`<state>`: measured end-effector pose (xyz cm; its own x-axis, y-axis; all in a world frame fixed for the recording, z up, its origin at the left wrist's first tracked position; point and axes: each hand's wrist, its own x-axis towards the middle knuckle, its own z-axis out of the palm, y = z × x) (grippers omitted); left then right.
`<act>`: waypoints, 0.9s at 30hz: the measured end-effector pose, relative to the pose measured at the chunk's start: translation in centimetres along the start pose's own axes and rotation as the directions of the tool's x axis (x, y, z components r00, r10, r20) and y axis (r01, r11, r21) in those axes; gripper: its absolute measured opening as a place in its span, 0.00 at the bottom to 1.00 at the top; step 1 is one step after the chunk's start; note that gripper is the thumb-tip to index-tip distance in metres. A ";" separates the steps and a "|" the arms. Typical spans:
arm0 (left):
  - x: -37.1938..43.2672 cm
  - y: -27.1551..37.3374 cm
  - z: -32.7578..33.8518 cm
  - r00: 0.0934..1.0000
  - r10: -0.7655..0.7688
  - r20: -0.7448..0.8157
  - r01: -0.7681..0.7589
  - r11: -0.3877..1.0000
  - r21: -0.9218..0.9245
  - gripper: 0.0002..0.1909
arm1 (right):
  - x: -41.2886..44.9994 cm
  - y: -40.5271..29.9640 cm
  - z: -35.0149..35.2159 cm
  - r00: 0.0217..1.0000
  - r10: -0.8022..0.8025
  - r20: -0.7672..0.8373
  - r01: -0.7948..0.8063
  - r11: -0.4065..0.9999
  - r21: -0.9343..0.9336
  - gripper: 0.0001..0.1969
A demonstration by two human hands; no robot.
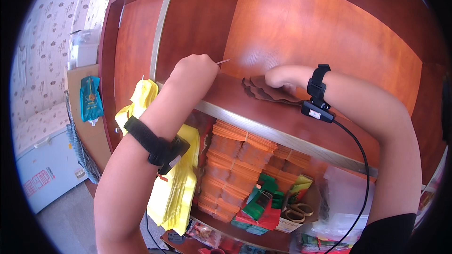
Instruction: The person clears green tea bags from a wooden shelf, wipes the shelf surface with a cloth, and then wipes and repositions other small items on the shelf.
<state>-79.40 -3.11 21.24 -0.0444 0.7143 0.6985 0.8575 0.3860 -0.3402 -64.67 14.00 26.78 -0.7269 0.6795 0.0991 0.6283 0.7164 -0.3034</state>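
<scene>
My left hand [197,70] is a closed fist in front of the left side wall of a reddish-brown wooden cabinet. A thin, pale stick-like piece [223,61] juts from it to the right; the rest is hidden in the fist. Farther right, my right hand [279,76] is bent down on a dark brown cloth [259,90] with a wavy edge. The cloth lies on the cabinet shelf [229,91], near its back panel [317,35]. The right fingertips are mostly hidden, but the fingers curl in on the cloth.
Below the shelf's pale front edge [282,132] stand stacked orange bundles [229,169], green and red packets [259,204] and gold-handled scissors [300,212]. Yellow bags [173,197] hang at the left by my forearm. A black cable [365,169] trails from my right wrist strap. A white chest freezer [53,169] stands far left.
</scene>
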 end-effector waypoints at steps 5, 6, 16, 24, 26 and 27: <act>-1.5 -0.3 -0.4 0.980 -0.117 -0.162 0.086 0.979 -0.183 0.21 | 2.6 2.0 1.2 0.965 -0.094 0.246 0.066 0.990 0.121 0.15; -3.1 -0.8 -0.6 0.913 -0.184 -0.365 0.067 0.949 -0.309 0.23 | 2.2 -0.2 1.7 0.988 0.013 0.153 -0.021 0.999 0.046 0.14; -16.7 -0.9 -4.5 0.420 -0.812 -0.406 -0.265 0.318 -0.910 0.27 | 0.3 -7.9 3.3 0.774 -0.518 0.365 0.493 0.854 0.166 0.07; -23.5 3.0 -1.7 0.387 -0.921 0.049 -0.427 -0.226 -0.875 0.29 | -3.9 -9.6 3.0 0.710 -0.597 0.374 0.611 0.786 0.095 0.07; -24.4 4.8 0.0 0.395 -0.911 0.115 -0.423 -0.292 -0.858 0.29 | -5.8 -9.7 3.0 0.746 -0.569 0.348 0.605 0.796 0.004 0.08; -24.7 5.9 0.4 0.381 -0.911 0.161 -0.420 -0.325 -0.848 0.30 | -6.3 -9.2 2.9 0.753 -0.572 0.325 0.615 0.788 -0.037 0.09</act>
<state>-73.41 -18.26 1.74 -0.8800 0.0145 0.4748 0.1744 -0.9199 0.3512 -66.70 2.69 26.18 -0.9969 0.0503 -0.0597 0.0585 0.9879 -0.1434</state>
